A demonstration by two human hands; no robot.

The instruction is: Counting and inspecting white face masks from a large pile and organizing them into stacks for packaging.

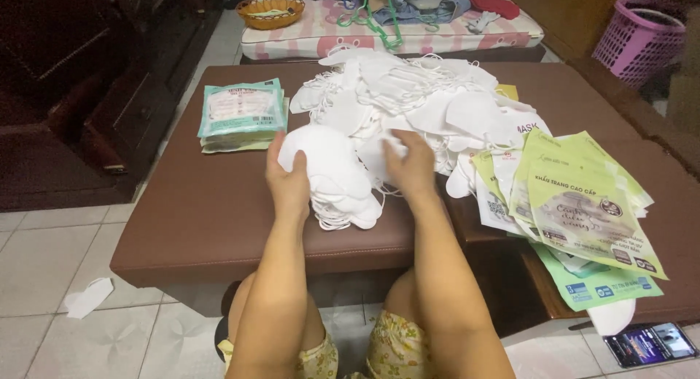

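At the far left stands dark wooden furniture (87, 80), its top cut off by the frame, on a pale tiled floor (44, 277) where one white mask (87, 297) lies alone, near the left. A brown padded table (211, 211) fills the middle of the view. On its far left part sits a small pile of filled mask packets (242, 116), teal and white, well apart from the hands.

The left hand (288, 182) presses against the left side of a neat stack of white masks (337, 176) near the table's front edge, fingers together and curled round the stack's edge. The right hand (413, 167) lies on the stack's right side, fingers slightly spread and flat on the masks; its fingertips are partly buried in white, so how firmly it grips is hard to tell. Just beyond the stack, touching it, rises a loose heap of white masks (415, 95) with tangled ear loops.

To the right, a fan of empty green and yellow packets (583, 211) overhangs the gap beside a second brown surface (656, 175). A phone (649, 344) lies on the floor at the near right, partly cut off.

Far off, a mattress with a pink pattern (386, 35) carries an orange basket (270, 10), green hangers (375, 18) and clothes; a pink laundry basket (638, 40) stands far right. The person's knees are half hidden under the table.
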